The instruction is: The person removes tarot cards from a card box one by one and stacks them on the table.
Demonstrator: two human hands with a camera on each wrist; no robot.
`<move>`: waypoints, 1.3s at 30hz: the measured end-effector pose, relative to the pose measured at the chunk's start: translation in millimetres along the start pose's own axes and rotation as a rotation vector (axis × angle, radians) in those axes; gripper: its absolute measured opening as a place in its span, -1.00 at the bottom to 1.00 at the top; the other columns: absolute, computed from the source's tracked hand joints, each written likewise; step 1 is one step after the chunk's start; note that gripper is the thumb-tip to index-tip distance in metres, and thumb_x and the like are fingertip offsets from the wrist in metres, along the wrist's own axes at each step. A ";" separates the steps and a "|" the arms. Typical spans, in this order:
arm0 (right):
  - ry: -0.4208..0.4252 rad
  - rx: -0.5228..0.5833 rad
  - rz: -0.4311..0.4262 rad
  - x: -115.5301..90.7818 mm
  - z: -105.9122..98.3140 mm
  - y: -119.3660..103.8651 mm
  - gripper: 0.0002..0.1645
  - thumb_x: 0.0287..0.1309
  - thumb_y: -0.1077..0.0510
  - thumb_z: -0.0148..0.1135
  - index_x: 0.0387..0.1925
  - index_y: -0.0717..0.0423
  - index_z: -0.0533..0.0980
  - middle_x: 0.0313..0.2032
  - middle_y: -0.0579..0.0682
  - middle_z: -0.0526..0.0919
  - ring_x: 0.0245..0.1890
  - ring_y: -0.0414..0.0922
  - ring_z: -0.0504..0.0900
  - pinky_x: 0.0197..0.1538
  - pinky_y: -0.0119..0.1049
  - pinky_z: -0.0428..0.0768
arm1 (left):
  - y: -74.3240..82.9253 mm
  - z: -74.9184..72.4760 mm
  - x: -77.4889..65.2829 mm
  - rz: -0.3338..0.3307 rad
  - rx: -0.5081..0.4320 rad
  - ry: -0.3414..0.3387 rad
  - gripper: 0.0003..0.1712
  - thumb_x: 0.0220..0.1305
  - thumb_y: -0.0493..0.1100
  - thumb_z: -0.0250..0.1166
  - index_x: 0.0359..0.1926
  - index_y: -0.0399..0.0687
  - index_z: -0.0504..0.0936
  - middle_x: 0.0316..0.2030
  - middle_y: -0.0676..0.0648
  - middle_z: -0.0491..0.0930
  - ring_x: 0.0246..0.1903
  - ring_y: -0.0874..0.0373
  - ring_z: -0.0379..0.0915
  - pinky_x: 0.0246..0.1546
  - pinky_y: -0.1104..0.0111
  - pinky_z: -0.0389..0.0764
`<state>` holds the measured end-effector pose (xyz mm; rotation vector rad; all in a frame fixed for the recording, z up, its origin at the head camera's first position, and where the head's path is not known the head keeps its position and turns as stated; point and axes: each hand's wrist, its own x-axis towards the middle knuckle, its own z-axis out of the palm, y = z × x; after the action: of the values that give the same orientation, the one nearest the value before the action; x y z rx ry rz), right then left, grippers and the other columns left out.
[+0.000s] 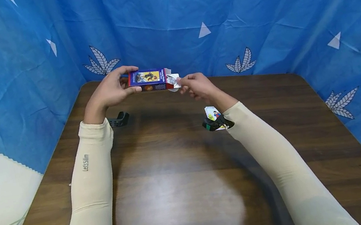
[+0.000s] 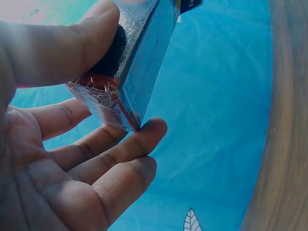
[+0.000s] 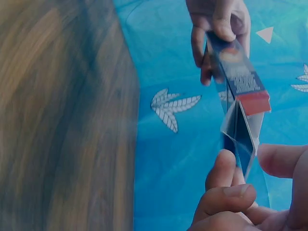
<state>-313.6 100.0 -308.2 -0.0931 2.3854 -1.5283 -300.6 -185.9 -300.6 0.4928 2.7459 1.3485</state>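
Observation:
A blue and red card box [image 1: 146, 77] is held up above the far part of the table. My left hand [image 1: 111, 90] grips its left end, thumb along the near side; the left wrist view shows that end in clear wrap beneath the thumb [image 2: 91, 43]. The box's right end is open, with flaps [image 3: 231, 120] folded out. A thin white card [image 1: 173, 79] with a grey drawing sticks out of this end. My right hand [image 1: 197, 85] pinches the card's outer edge between thumb and fingers. How far it reaches inside is hidden.
Several loose picture cards [image 1: 211, 112] lie on the brown wooden table [image 1: 160, 163], partly covered by the black band [image 1: 215, 122] at my right wrist. Another black band [image 1: 119, 119] is at the left wrist. A blue patterned curtain [image 1: 159, 21] stands behind the table.

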 end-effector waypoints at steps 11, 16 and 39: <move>0.099 0.175 -0.008 -3.6 4.7 4.3 -0.61 0.26 -0.02 0.30 0.04 0.08 0.57 -0.10 0.12 0.70 -0.64 -0.25 0.38 -0.64 -0.45 0.20 | -1.1 0.0 0.4 -0.001 -0.008 0.014 -0.24 0.28 -0.10 0.36 0.44 -0.03 0.27 0.33 -0.22 0.30 0.20 -0.14 0.38 0.23 0.04 0.45; 0.183 0.178 -0.037 -5.3 1.5 6.8 -0.59 0.24 -0.01 0.33 0.08 0.04 0.61 -0.23 0.00 0.71 -0.60 -0.24 0.35 -0.61 -0.42 0.21 | -0.8 -0.1 0.0 -0.015 0.001 0.021 -0.23 0.28 -0.08 0.35 0.44 -0.01 0.26 0.33 -0.23 0.30 0.19 -0.15 0.36 0.24 0.03 0.44; 0.410 0.264 -0.189 -2.1 -38.5 36.3 -0.60 0.36 0.12 0.19 0.19 0.05 0.57 -0.45 -0.14 0.49 -0.67 -0.31 0.23 -0.64 -0.45 0.17 | -2.3 0.3 1.8 -0.008 0.005 0.024 -0.22 0.28 -0.04 0.35 0.45 -0.01 0.25 0.34 -0.23 0.29 0.23 -0.17 0.36 0.24 0.01 0.44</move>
<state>-318.8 149.8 -325.4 0.0628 2.4996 -2.1142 -302.8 -186.5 -302.4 0.4684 2.7675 1.3556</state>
